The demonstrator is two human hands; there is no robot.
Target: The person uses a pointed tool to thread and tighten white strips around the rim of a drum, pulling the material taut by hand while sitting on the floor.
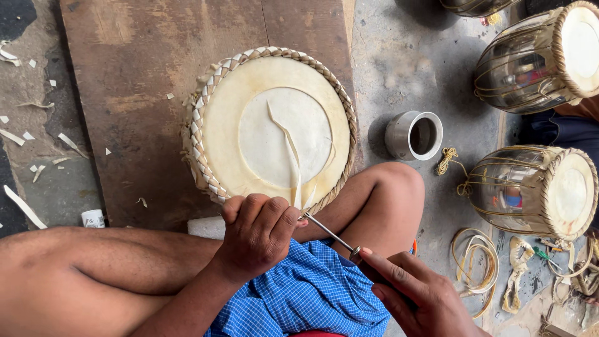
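Head view: left fingers (265, 215) clenched by drum (269, 128) rim, right fingers (390, 265) gripping awl (331, 235).

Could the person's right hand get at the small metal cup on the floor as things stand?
Probably not at once: the right hand grips a thin metal tool, and the raised knee lies between it and the metal cup. Nothing covers the cup itself.
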